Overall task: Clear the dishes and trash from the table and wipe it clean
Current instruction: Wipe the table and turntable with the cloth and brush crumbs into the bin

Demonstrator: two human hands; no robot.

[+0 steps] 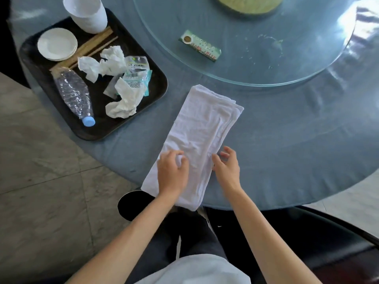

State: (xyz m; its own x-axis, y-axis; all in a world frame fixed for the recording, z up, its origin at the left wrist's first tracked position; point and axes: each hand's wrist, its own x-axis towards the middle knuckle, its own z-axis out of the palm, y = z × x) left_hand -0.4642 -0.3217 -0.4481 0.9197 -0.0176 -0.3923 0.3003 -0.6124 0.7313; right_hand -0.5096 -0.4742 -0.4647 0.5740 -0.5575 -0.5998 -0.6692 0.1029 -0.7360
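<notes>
A folded white cloth (200,138) lies across the centre of the frame on the blue table (287,140), its near end overhanging the table edge. The left hand (172,173) rests on top of that end with fingers curled, seemingly bunching the fabric (motion blur makes the pinch hard to confirm). The right hand (226,167) touches the cloth's right edge, fingers loosely spread, holding nothing. At upper left a black tray (155,78) carries a crushed bottle (74,94), crumpled tissues (123,99), chopsticks (92,45), a saucer (57,44) and a white cup (87,13). A green packet (200,46) sits on the glass turntable (266,58).
</notes>
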